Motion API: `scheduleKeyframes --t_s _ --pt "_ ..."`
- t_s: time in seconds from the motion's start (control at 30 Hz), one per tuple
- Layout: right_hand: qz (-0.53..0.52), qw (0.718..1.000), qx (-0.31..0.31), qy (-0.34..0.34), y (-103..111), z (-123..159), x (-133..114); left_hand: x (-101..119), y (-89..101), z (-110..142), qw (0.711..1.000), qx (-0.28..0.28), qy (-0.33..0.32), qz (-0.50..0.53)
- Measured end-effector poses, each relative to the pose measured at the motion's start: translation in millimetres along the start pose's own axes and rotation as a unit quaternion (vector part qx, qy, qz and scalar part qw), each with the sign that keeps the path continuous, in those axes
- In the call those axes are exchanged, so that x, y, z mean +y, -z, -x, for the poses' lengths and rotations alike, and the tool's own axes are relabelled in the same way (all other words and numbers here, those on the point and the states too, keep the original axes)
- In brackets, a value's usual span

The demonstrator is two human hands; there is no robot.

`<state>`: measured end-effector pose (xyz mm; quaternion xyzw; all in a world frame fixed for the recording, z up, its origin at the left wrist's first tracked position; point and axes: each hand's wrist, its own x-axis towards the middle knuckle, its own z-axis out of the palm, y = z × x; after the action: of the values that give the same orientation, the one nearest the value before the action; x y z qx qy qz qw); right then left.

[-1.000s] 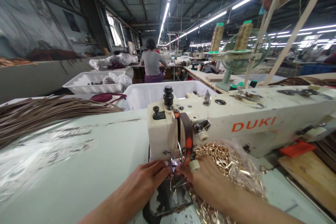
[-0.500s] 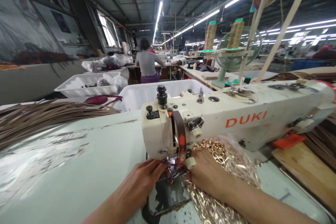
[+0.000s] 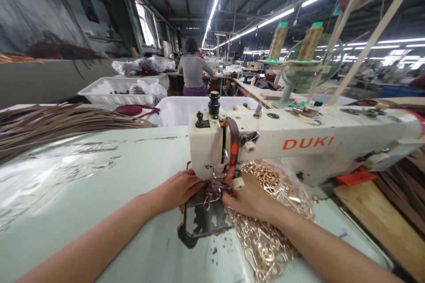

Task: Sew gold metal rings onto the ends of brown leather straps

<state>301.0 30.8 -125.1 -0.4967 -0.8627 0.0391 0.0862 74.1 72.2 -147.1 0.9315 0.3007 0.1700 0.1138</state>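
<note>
My left hand point(image 3: 182, 189) lies at the left of the needle area of a white sewing machine point(image 3: 308, 141). Its fingers are pressed together, with the tips under the machine head. From the right, my right hand point(image 3: 249, 200) reaches in with thumb and fingers closed beside the presser foot. Between the hands, a small dark reddish piece shows only in part under the needle. A gold snap hook point(image 3: 206, 202) hangs in front of it, over the worn metal plate point(image 3: 207, 221). What the fingertips grip is hidden.
A clear plastic bag with many gold hooks point(image 3: 265, 247) lies under my right forearm. Brown straps point(image 3: 59, 119) are piled at the left. White bins point(image 3: 175, 110) stand behind the machine. A wooden board point(image 3: 365, 212) is at the right. A person point(image 3: 194, 73) sits farther back.
The view has shifted, so the machine sits higher and farther right. The gold snap hook now shows more plainly below the needle area. Both hands stay beside the presser foot.
</note>
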Motion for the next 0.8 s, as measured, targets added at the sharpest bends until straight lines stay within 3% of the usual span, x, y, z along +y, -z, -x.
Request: scheduleKeyframes --t_s 0.13,0.23,0.37,0.67,0.8 --pt "0.006 0.999 0.014 0.046 3.2 14.3 -7.4 9.4 1.3 1.0 0.998 -0.001 -0.037 -0.04" --pt "0.05 0.991 0.002 0.121 0.4 21.4 -14.7 17.5 1.5 2.6 0.996 0.008 -0.034 -0.081" --pt "0.1 0.982 0.014 0.162 -7.4 19.9 -17.5 23.6 2.0 3.7 0.993 0.014 -0.022 -0.114" --pt "0.062 0.991 0.002 0.114 -8.5 18.1 -23.8 18.3 5.6 5.2 0.99 0.015 -0.032 -0.134" --pt "0.086 0.986 0.011 0.139 -13.8 18.9 -25.9 21.2 11.1 4.4 0.988 0.022 -0.04 -0.145"
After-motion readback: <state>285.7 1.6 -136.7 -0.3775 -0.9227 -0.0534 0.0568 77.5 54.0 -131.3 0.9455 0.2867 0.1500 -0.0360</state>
